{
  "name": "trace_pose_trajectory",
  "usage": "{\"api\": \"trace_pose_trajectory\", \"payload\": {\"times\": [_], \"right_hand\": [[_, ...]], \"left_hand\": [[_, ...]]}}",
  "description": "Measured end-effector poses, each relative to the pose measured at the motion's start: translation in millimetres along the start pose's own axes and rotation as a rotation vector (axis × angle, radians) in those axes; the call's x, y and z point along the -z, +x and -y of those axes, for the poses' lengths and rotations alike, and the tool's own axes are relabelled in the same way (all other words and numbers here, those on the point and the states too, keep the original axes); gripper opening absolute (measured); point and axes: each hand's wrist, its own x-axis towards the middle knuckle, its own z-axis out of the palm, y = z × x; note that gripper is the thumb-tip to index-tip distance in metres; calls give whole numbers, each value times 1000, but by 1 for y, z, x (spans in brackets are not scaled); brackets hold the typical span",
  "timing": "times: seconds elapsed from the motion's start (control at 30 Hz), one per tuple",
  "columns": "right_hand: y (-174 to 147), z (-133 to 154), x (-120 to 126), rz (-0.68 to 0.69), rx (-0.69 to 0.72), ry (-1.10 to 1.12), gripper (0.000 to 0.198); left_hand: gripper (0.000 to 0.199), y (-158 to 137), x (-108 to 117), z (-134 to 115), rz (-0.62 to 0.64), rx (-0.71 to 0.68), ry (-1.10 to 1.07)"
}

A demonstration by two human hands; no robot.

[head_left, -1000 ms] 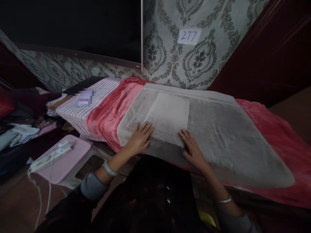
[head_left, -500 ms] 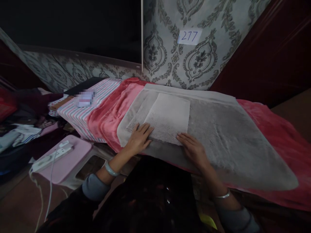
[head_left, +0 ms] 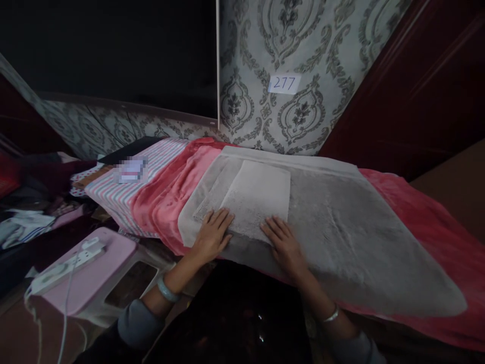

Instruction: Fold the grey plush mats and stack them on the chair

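Observation:
A light grey rectangular piece of plush cloth (head_left: 261, 189) lies on a larger grey plush cloth (head_left: 341, 237). My left hand (head_left: 212, 233) rests palm down at the near left of the small piece, fingers stretched out and slightly apart. Near its front edge, my right hand (head_left: 285, 243) also lies flat with fingers extended. Neither hand grips anything. Beneath the grey cloth spreads a red and pink blanket (head_left: 174, 192).
On the left, a striped cloth (head_left: 109, 189) carries a blurred item (head_left: 131, 170). A pink-topped stool (head_left: 91, 268) holds a white power strip (head_left: 64, 270). Behind are a dark screen (head_left: 113, 55) and a wall paper marked 277 (head_left: 285, 83). Heaped clothes (head_left: 26, 222) lie far left.
My right hand has shifted leftward along the small cloth's front edge, its fingers now more spread. My left hand stays in about the same place on it. The view has tilted up slightly.

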Motion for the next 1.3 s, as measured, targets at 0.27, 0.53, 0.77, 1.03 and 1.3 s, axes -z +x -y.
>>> {"api": "trace_pose_trajectory", "payload": {"times": [0.27,0.53,0.77,1.03,1.3], "right_hand": [[28,-10,13,-203,109,123,59],[41,0,32,-177,107,125,60],[37,9,42,-218,86,196,60],[32,15,64,-366,54,247,58],[29,19,75,-364,53,266,49]], "left_hand": [[62,18,4,-10,-35,66,76],[74,40,-5,1,-69,29,76],[65,36,1,10,-289,-157,106],[46,48,52,-8,-235,-275,232],[41,45,45,-39,-164,-315,203]]}}
